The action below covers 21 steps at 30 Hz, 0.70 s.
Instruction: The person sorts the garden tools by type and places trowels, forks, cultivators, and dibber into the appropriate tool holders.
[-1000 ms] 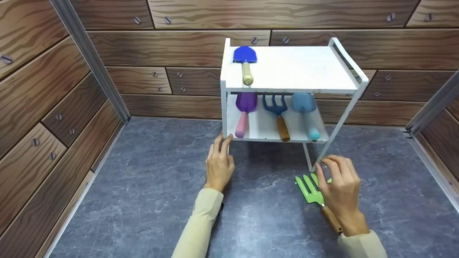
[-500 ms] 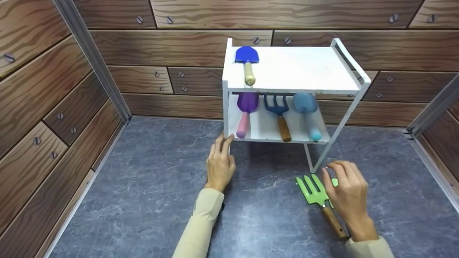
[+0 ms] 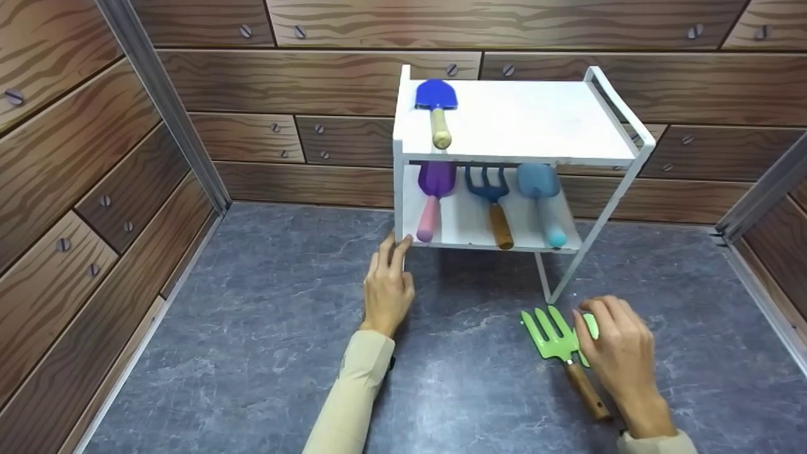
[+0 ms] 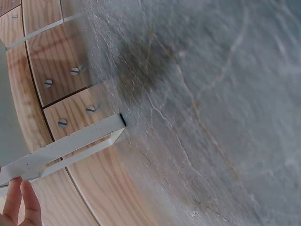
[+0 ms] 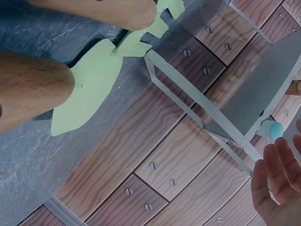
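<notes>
My left hand (image 3: 388,296) touches the front left leg of a white two-tier shelf (image 3: 542,123) with straight fingers; in the left wrist view, two fingertips (image 4: 29,193) meet the white frame. My right hand (image 3: 621,353), holding nothing, is over a green trowel (image 5: 89,89), fingers loosely bent. That trowel lies on the floor, largely hidden by the hand in the head view. Beside it lies a green garden fork (image 3: 555,340) with a wooden handle, tines toward the shelf's front right foot. In the right wrist view, the right fingers (image 5: 282,169) are apart from both tools.
On the top tier lies a blue shovel (image 3: 436,94). The lower tier holds a purple trowel (image 3: 436,180) with a pink handle, a dark blue fork (image 3: 488,192) and a light blue trowel (image 3: 538,183). Wood-patterned walls (image 3: 302,82) enclose the grey marbled floor (image 3: 252,328).
My right hand has moved from the shelf's front right leg down and right, over the green trowel. The left hand stays at the front left leg. The view has shifted slightly.
</notes>
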Motion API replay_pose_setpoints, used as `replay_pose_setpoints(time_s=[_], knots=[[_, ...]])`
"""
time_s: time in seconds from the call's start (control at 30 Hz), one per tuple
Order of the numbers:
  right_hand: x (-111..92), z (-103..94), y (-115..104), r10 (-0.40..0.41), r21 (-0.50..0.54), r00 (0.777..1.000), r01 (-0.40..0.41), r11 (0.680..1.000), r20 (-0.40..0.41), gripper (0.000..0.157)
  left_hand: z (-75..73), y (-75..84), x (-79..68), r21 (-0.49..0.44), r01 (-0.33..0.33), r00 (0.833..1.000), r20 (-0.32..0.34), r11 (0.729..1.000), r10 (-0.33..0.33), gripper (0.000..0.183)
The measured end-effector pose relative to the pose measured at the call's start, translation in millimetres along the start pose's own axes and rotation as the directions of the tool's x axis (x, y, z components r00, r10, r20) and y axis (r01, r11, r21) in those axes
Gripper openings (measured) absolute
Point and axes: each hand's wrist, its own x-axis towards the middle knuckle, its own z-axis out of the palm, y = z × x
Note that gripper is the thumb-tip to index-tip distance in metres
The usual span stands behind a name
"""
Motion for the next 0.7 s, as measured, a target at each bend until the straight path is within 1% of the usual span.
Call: replay_pose_setpoints(time_s=[0.37, 0.6, 0.7], knots=[[-7, -1.9, 2, -0.016, -0.028, 0.997, 0.018, 0.999, 0.076, 0.011, 1.8, -0.9, 0.3, -0.009, -0.014, 1.0, -0.022, 1.0, 0.014, 0.063], [-14, -4.3, 3, -0.008, -0.035, 0.995, 0.012, 0.999, 0.102, 0.012, 0.0, -0.2, 0.2, -0.01, -0.006, 1.0, -0.008, 1.0, 0.006, 0.064], [-20, -4.6, 3, 0.014, -0.052, 0.991, -0.007, 0.999, 0.134, 0.014, -0.4, -0.1, 0.0, -0.005, -0.004, 1.0, -0.002, 1.0, 0.004, 0.064]])
